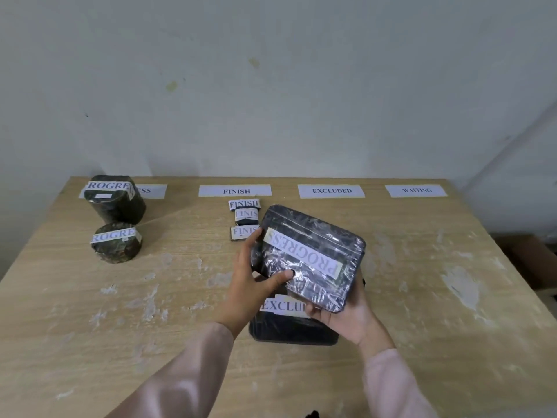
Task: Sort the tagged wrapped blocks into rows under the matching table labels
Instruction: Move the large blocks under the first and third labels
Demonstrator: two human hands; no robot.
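Observation:
Both hands hold a flat dark block wrapped in shiny film (313, 236), lifted above the table's middle; its white tag reads PROGRESS upside down. My left hand (250, 285) grips its left edge, and my right hand (346, 318) supports it from below at the right. Under it on the table lies another dark flat block tagged EXCLUDED (289, 330), partly hidden. Two round dark PROGRESS blocks (116, 203) (117, 245) stand in a row under the half-covered PROGRESS label (150, 190). Three small FINISH blocks (244, 204) (246, 217) (243, 232) line up under the FINISH label (235, 190).
The EXCLUDED label (331, 190) and the WAITING label (416, 190) sit along the far edge of the wooden table (422, 297), with no blocks under them. A pale wall rises behind the table. The table's right edge slopes off toward a brown box (530, 254).

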